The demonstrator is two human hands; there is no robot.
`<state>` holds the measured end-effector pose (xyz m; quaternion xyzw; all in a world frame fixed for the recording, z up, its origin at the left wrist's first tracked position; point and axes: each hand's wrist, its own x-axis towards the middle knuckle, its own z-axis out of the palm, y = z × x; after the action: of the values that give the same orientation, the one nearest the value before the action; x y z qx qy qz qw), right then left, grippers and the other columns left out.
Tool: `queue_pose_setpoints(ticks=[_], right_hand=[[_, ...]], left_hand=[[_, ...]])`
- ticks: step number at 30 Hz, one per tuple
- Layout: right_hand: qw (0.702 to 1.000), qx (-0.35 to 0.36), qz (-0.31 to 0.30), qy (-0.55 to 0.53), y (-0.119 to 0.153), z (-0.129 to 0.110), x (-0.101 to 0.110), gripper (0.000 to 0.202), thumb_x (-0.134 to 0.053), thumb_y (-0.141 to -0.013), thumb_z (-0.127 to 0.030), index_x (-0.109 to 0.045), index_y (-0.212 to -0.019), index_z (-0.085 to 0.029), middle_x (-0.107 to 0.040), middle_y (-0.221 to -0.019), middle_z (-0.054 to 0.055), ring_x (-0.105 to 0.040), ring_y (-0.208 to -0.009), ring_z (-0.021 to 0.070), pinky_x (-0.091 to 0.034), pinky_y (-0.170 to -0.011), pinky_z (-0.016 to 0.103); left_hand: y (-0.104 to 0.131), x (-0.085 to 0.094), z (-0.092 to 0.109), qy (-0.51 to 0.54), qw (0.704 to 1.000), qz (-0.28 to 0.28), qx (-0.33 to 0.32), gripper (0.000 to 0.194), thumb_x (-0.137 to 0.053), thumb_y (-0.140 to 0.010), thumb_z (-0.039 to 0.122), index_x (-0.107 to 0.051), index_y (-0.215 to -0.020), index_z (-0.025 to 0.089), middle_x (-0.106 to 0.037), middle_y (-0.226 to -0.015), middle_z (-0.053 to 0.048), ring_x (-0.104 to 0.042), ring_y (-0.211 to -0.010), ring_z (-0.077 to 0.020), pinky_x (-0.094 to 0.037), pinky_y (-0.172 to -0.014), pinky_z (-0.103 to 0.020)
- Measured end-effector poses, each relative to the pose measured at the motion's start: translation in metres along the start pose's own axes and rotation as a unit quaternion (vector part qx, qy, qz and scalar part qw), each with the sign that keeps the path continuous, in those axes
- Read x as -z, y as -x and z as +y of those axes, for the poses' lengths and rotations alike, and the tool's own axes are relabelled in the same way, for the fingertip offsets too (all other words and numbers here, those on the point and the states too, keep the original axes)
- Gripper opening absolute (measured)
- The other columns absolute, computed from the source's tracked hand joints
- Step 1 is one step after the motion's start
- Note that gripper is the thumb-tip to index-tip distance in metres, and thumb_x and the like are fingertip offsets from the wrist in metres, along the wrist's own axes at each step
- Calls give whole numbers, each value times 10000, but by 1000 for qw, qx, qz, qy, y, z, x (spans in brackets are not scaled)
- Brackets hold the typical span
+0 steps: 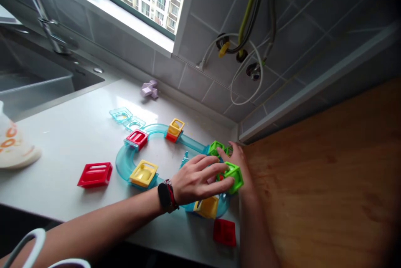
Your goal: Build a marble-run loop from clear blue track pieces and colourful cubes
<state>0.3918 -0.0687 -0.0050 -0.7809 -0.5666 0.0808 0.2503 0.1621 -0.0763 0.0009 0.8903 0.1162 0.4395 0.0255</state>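
My left hand [200, 178], with a black band at its wrist, grips a green block [234, 177] over the right end of a translucent blue track [124, 163]. Behind it, my right hand [236, 155] has its fingers round another green block [215, 148] at the track's back right corner. Yellow blocks [144, 173] and a red block [137, 139] sit along the track. A yellow block on an orange base [175, 129] stands at its back. Part of the track's right side is hidden under my left hand.
Loose red blocks lie at the left [95, 175] and front right [224, 232]. Clear blue pieces [121, 115] and a purple piece [149, 89] lie farther back. A sink [34, 80] is at the left, a wooden panel [322, 176] at the right.
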Motion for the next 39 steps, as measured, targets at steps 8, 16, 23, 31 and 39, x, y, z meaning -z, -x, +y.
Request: queue_pose_setpoints(ticks=[8,16,23,31,39], right_hand=[[993,-63,-93,32,-9,-13,-2,853,-720,-789,-680,-584,-1419,-122,-759,-1125,180,-713,-1109,341,-525,-949,416],[960,24,234,-153,38,-58,61,479,-516,-987,-541,-725,-1170,-151,-741,-1070,144,-707,-910,257,-546,-809,367],[931,307,-180,-79,140,-132,43,373,-705,-924,-391,-723,-1285,-298,-735,-767,63,-655,-603,222,-502,-574,306],[958,233,-32,-166,106,-114,60,247,-628,-980,-315,-737,-1191,-249,-751,-829,32,-647,-612,164,-510,-605,271],[1000,24,2,12,-7,-42,41,479,-623,-915,-532,-734,-1170,-142,-757,-1063,148,-701,-952,273,-528,-867,362]], left_hand=[[8,-11,-6,74,997,21,17,438,-537,-1002,118,-596,-1360,365,-691,-1318,-69,-625,-1222,-256,-516,-1004,-462],[7,-15,-7,-9,998,-18,66,357,-490,-1014,107,-617,-1309,265,-697,-1232,-89,-610,-1145,-248,-520,-897,-397],[7,-20,-13,-12,995,-15,103,274,-488,-1021,150,-643,-1235,224,-670,-1258,-104,-587,-1132,-261,-516,-889,-405],[7,-22,-11,-8,990,-41,136,262,-509,-1024,204,-652,-1242,230,-653,-1277,-112,-587,-1121,-260,-523,-887,-398],[6,-22,-8,-12,988,-31,151,312,-520,-970,82,-631,-1230,212,-670,-1241,-101,-599,-1051,-248,-523,-848,-396]])
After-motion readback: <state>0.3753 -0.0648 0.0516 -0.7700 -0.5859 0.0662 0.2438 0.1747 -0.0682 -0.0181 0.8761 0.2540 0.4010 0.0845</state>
